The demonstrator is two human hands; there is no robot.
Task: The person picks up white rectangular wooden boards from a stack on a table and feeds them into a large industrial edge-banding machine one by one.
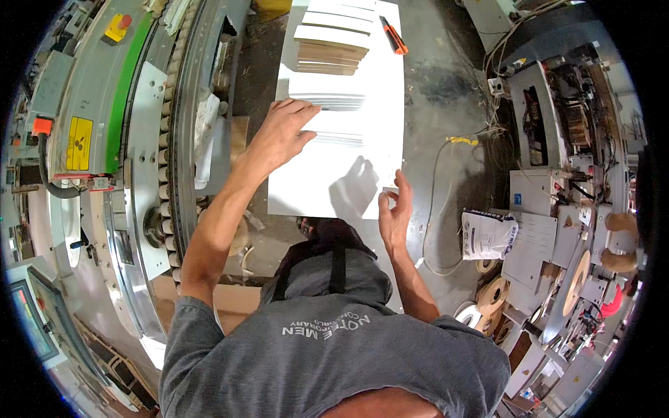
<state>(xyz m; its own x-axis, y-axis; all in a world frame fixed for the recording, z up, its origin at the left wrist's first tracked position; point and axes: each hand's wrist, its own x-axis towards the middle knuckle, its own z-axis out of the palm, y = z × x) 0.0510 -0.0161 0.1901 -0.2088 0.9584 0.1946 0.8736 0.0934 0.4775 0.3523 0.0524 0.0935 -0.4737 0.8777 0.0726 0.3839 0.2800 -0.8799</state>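
A white board (300, 188) lies flat before me with several narrow white strips (334, 103) laid across it in groups. Beyond these are strips with brown edges (331, 59), and more white panels (338, 21) at the far end. My left hand (284, 132) is at the left ends of the white strips, its thumb and fingers apart and nothing seen between them. At the board's near right edge, the thumb and fingers of my right hand (396, 212) curl together around a small white edge; what it belongs to is unclear. An orange and black utility knife (394, 36) rests at the board's far right.
On the left stands a long machine (97, 90) with a green stripe, beside a roller track (167, 125). To the right, a white printed bag (488, 235), rolls of edging tape (493, 296) and a grey cabinet (535, 191) stand near loose cables (435, 174) on the floor.
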